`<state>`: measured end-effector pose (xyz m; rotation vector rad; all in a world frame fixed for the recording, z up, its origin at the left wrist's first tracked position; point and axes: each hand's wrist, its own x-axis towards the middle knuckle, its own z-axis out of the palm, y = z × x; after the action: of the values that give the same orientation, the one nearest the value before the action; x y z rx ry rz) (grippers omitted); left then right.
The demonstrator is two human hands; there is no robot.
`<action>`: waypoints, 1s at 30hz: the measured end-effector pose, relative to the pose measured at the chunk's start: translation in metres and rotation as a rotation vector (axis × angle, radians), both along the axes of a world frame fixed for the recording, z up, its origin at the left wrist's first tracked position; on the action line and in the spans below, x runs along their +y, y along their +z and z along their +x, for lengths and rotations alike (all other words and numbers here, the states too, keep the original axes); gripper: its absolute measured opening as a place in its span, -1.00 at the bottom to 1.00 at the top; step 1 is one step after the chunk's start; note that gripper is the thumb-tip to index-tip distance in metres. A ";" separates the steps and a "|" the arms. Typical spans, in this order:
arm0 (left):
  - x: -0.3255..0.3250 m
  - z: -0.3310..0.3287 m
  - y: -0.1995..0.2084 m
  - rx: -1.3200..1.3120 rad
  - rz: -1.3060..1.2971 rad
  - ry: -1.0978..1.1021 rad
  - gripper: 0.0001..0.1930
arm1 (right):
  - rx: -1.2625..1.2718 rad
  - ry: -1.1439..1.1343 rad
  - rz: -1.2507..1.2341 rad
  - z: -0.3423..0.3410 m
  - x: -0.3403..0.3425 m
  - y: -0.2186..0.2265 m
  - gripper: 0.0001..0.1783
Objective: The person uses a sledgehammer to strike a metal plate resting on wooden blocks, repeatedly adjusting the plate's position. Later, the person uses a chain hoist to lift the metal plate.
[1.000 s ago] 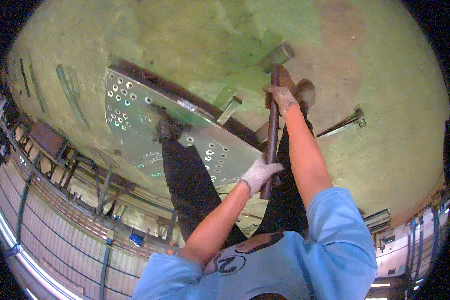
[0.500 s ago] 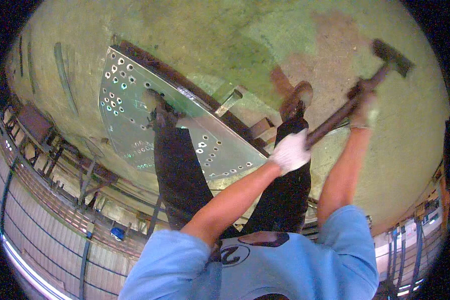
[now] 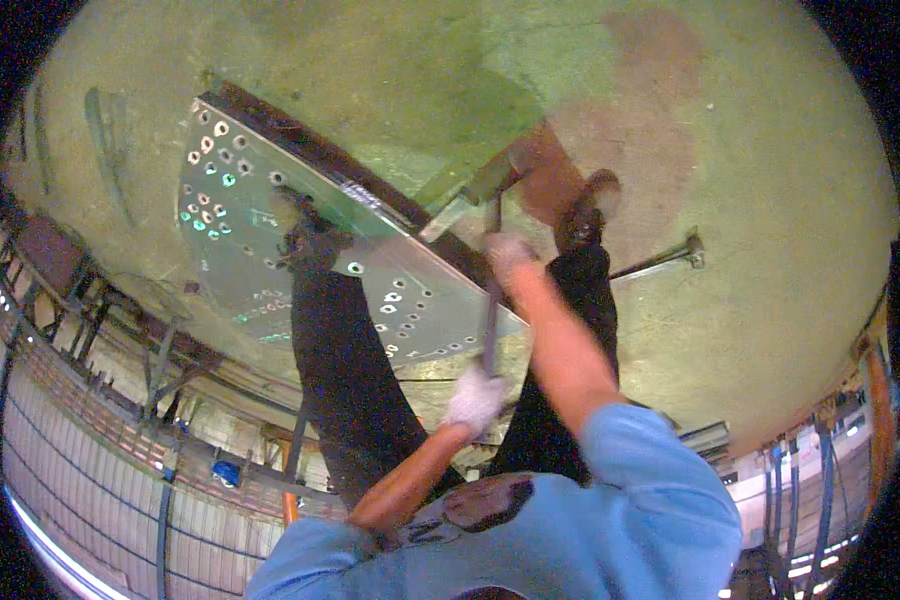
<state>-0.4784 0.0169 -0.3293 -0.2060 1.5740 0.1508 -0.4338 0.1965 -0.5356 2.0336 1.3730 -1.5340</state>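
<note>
My left hand (image 3: 477, 400), in a white glove, is closed round the lower end of the dark handle of a sledgehammer (image 3: 491, 330). Farther up the handle, near the head, my right hand (image 3: 510, 256) grips it, also gloved and slightly blurred. The hammer's head is low beside a pale metal bar (image 3: 446, 216) at the far edge of a large steel plate (image 3: 360, 310); whether they touch I cannot tell. Many holes pierce the plate, and chalk-like marks show on it. My left shoe rests on the plate.
A dark beam (image 3: 300, 140) runs along the plate's far edge. My right shoe (image 3: 585, 215) stands on the green and reddish floor. A long metal tool (image 3: 660, 262) lies to its right. Metal racks (image 3: 160, 370) stand at the left, before a corrugated wall (image 3: 100, 470).
The sledgehammer has swung from raised at the right down and left to the plate's edge. Both hands moved with it, my right arm crossing toward the middle.
</note>
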 end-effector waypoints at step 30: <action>-0.066 -0.044 0.001 -0.018 -0.144 -0.255 -0.55 | 0.043 0.013 -0.247 -0.038 -0.127 0.013 -0.80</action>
<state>-0.5223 -0.0493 -0.3279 -0.1171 1.5796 -0.1632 -0.4717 0.0692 -0.5226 1.8492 1.1433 -1.6589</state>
